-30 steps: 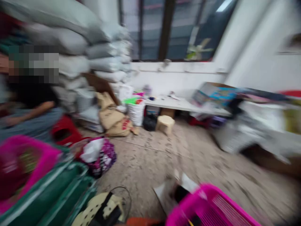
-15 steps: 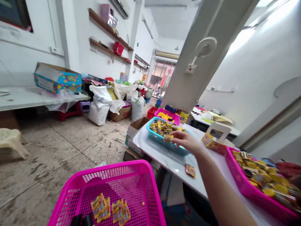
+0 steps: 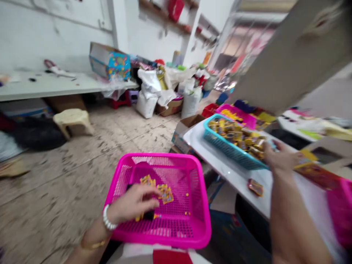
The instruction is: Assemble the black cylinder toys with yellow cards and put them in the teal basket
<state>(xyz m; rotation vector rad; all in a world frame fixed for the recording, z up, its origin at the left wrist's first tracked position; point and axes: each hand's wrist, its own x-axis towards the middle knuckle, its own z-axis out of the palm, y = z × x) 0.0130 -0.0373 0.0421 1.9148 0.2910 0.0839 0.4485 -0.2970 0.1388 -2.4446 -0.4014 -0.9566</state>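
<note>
My left hand [image 3: 137,200] reaches over a pink plastic basket [image 3: 205,205], its fingers and thumb apart and apparently holding nothing. Beneath and beside it are small yellow picture cards [image 3: 166,193] and a dark object [image 3: 149,215], partly hidden by the hand. On the white table, my right hand [image 3: 282,157] is at the right end of a turquoise basket [image 3: 233,152]. Motion smears its fingers, so I cannot tell whether they grip the rim. Yellow-capped small containers [image 3: 236,135] fill this basket. A small flat packet [image 3: 255,187] lies on the table in front of it.
Behind the turquoise basket is a pink tray [image 3: 247,119] with yellow pieces. A cardboard box [image 3: 187,132] stands by the table's left end. Another pink basket [image 3: 339,209] is at the right edge. A cream stool [image 3: 73,119] stands on the floor to the left.
The view has swung right and down. My left hand has come in over the pink basket. My right hand, which held a small yellow piece over the turquoise basket, is now at that basket's right end.
</note>
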